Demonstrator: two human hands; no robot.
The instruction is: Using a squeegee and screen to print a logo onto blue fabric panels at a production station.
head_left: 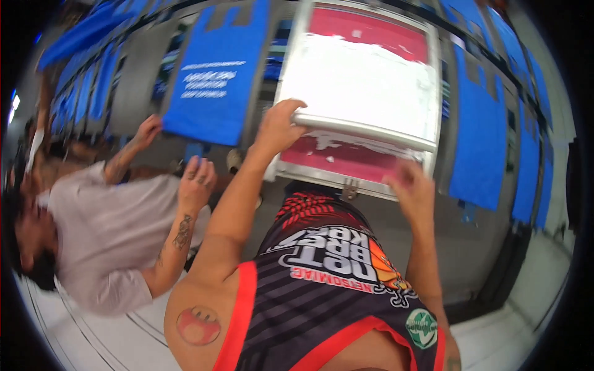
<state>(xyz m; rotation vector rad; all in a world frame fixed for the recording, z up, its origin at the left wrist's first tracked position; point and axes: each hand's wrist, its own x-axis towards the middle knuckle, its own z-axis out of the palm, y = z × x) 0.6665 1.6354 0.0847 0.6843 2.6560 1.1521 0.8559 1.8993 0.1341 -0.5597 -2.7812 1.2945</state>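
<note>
A screen-printing frame (437, 93) with pale metal edges is in front of me; white ink (362, 86) covers much of its red mesh (365, 162). Across it lies a long grey bar, apparently a squeegee (365, 130). My left hand (281, 127) is closed around the bar's left end. My right hand (411, 190) is at the frame's lower right corner, below the bar's right end. Motion smears its fingers, so whether they touch the frame's edge does not show. A metal clamp or bracket (350, 188) is on the frame's near edge.
Blue printed fabric pieces (216, 74) lie on grey boards to the left, and more blue pieces (479, 136) to the right, in rows along a long rack. Close on my left is a co-worker in a light shirt (124, 229), with both hands raised near the blue fabric.
</note>
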